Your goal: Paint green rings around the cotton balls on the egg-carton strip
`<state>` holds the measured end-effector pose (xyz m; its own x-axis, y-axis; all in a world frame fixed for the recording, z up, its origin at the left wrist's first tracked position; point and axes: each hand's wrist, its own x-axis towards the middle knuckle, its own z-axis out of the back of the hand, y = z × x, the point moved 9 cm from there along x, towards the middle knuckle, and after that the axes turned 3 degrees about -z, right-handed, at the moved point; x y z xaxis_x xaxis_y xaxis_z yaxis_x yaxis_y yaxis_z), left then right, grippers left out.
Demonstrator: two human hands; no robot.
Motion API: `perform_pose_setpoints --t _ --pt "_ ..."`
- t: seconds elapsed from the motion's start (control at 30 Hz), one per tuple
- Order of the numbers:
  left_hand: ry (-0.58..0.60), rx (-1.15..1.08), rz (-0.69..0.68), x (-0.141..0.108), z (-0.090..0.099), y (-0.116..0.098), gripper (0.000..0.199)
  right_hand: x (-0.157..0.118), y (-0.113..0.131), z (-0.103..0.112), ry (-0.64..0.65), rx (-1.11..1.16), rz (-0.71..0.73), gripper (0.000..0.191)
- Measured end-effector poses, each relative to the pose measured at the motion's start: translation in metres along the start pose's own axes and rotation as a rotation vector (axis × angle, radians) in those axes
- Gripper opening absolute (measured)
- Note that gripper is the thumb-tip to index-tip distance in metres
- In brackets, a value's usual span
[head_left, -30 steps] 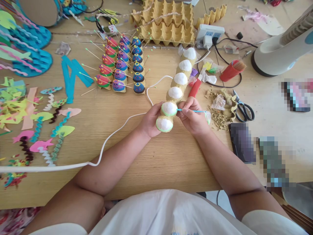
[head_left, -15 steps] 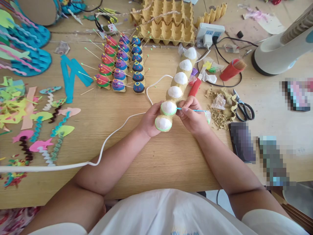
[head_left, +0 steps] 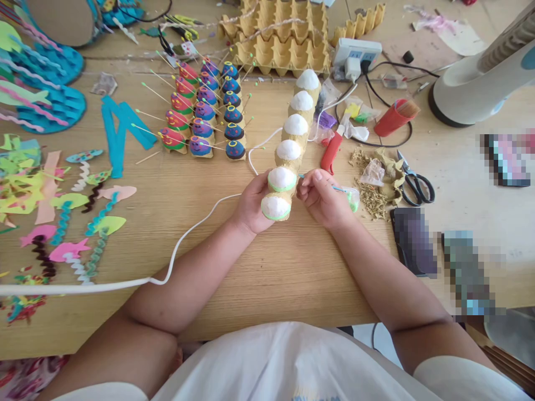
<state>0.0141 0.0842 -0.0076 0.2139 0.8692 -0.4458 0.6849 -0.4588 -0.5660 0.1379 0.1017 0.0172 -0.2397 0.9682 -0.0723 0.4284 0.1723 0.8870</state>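
A strip of egg carton with several white-topped bumps slants away from me above the table. My left hand is closed around its near end from the left. The two nearest bumps carry a light green line around the lower edge of the white. My right hand pinches a thin blue stick just right of the strip. The stick's tip is close to the second bump; I cannot tell whether it touches. Under the right hand lies a small clear packet with green material.
Painted egg-carton caterpillars with pin feelers stand behind the left hand. Whole egg cartons and a power strip lie at the back. Scissors, a red-handled tool and a red cup are at right. A white cable crosses the left forearm.
The egg-carton strip has swung left at its far end and moved slightly left. My right hand has drawn a little away from the bump, its fingers now curled closer around the stick.
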Motion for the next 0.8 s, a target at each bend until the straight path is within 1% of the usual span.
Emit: perform_pose_setpoints --t 0.07,0.13,0.2,0.27,0.33,0.43,0.5,0.6,0.8 --pt "0.001 -0.007 -0.009 0.000 0.000 -0.001 0.034 -0.001 0.000 0.003 -0.037 0.021 0.018 0.049" --pt "0.031 -0.021 -0.012 0.000 -0.004 -0.002 0.037 -0.002 0.000 0.005 -0.053 0.029 0.017 0.048" --pt "0.058 -0.028 -0.012 -0.001 -0.007 -0.003 0.041 -0.002 -0.004 0.003 -0.040 0.018 -0.022 0.045" --pt "0.061 -0.028 -0.004 -0.002 -0.008 -0.001 0.045 -0.003 -0.009 0.000 -0.020 0.015 -0.070 0.043" --pt "0.066 -0.018 -0.005 -0.002 -0.008 0.001 0.044 -0.003 -0.012 0.000 -0.017 0.036 -0.093 0.044" --pt "0.114 0.012 -0.020 -0.001 -0.010 0.004 0.041 -0.003 -0.013 0.001 -0.019 0.062 -0.115 0.045" --pt "0.136 0.029 -0.025 0.000 -0.010 0.006 0.039 -0.003 -0.015 -0.001 0.006 0.069 -0.141 0.046" --pt "0.125 0.046 -0.029 0.000 -0.010 0.007 0.034 -0.003 -0.016 -0.001 0.026 0.089 -0.160 0.049" --pt "0.086 0.058 -0.048 -0.002 -0.011 0.007 0.035 -0.002 -0.023 0.008 -0.033 0.105 -0.173 0.050"
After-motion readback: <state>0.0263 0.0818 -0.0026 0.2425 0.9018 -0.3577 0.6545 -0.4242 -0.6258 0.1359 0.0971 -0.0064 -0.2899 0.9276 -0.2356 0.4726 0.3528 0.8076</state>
